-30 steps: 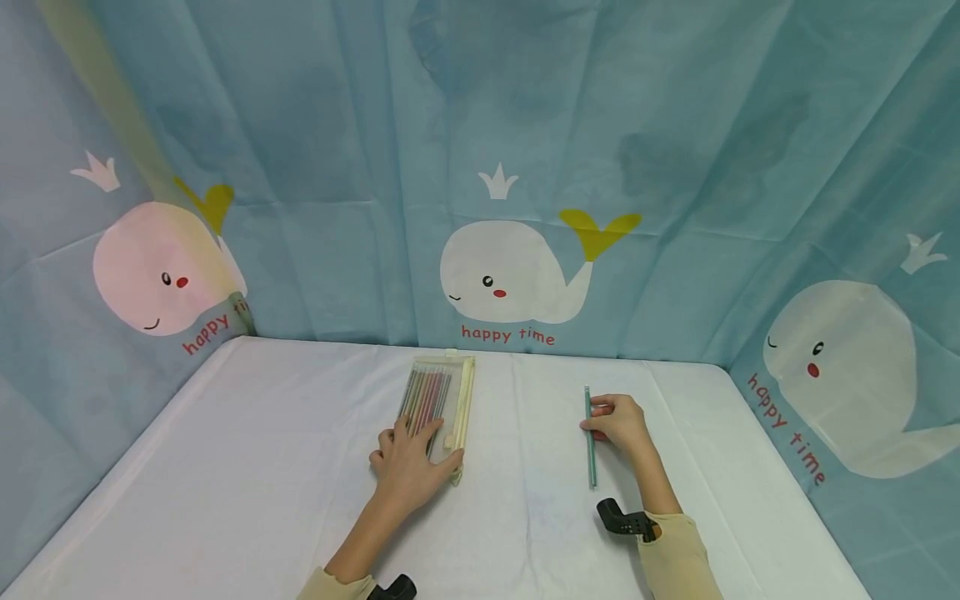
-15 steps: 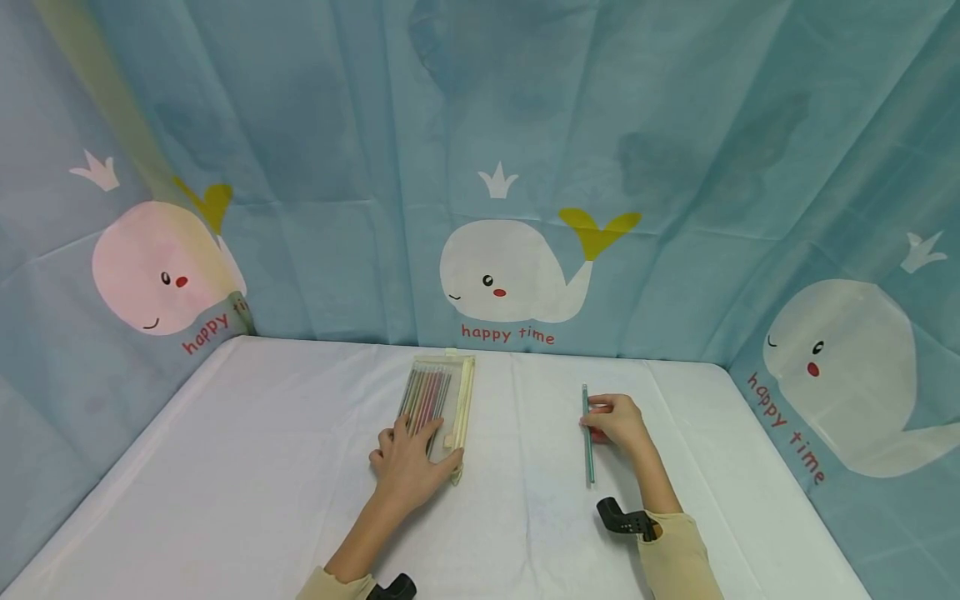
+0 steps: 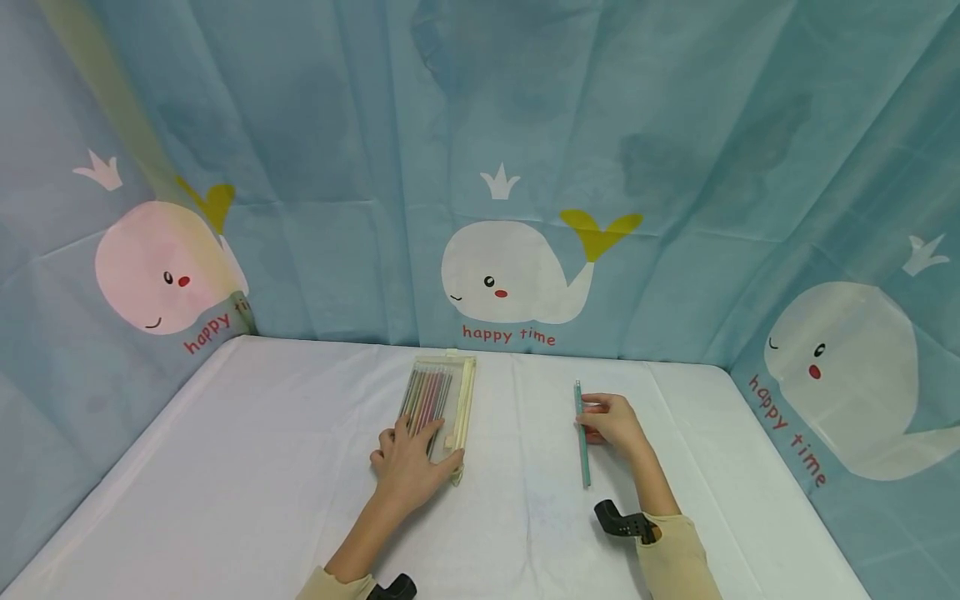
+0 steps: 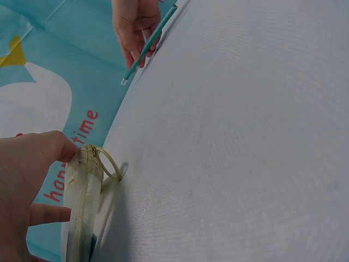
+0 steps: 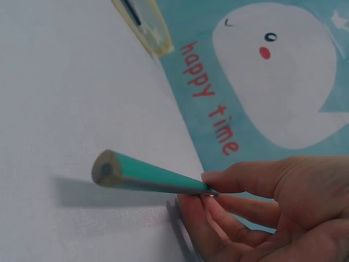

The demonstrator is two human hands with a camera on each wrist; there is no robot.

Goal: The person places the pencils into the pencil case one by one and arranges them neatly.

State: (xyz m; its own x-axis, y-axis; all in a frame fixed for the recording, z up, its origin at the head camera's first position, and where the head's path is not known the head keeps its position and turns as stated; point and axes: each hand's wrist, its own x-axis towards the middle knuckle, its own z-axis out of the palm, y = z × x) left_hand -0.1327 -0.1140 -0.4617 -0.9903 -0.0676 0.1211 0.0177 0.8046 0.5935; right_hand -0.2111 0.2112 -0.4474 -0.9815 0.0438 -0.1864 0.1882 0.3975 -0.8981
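My left hand (image 3: 408, 471) rests with spread fingers on a clear pencil case (image 3: 461, 398) with a pale yellow zipper edge. Several coloured pencils (image 3: 426, 387) lie side by side inside it. The left wrist view has the thumb touching the zipper end (image 4: 90, 158), beside a small loop. Over to the right, my right hand (image 3: 617, 423) pinches a teal pencil (image 3: 584, 462) between thumb and fingers. Its near end is flat and unsharpened in the right wrist view, with a shadow apart from it, so the pencil is held above the cloth.
A white cloth (image 3: 247, 483) covers the table. Blue curtains (image 3: 330, 250) with printed whales hang behind it and at both sides. A black wrist mount (image 3: 622, 521) sits on the right forearm and another (image 3: 396, 587) on the left.
My right hand has shifted slightly left with the teal pencil, whose far end has tipped a little leftward. The left hand and the pencil case have stayed put.
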